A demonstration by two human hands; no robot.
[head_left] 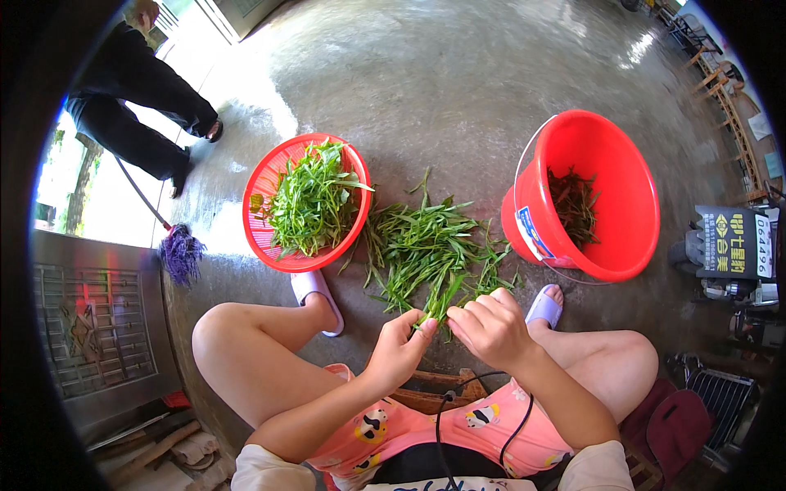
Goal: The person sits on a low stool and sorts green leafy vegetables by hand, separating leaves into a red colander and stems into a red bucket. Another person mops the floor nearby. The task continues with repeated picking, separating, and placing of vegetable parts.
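Observation:
My left hand [399, 351] pinches a few stems of a leafy green vegetable [437, 307] that looks like water spinach. Close beside it, my right hand [494, 326] has its thumb and finger closed at the same stems. Below both hands a loose pile of the greens [424, 245] lies on the concrete floor. To the left of the pile, a red plastic colander basket [258, 230] holds a heap of picked greens [313, 208]. On the right a red plastic bucket [626, 202] leans toward me in view, with dark, wilted-looking stems and leaves [574, 205] inside.
A person in dark trousers [147, 104] stands by the bright doorway at upper left, near a purple mop [181, 253]. A metal door panel [98, 325] is at left. A motorcycle [731, 251], a metal rack [718, 399] and firewood [196, 448] edge the floor.

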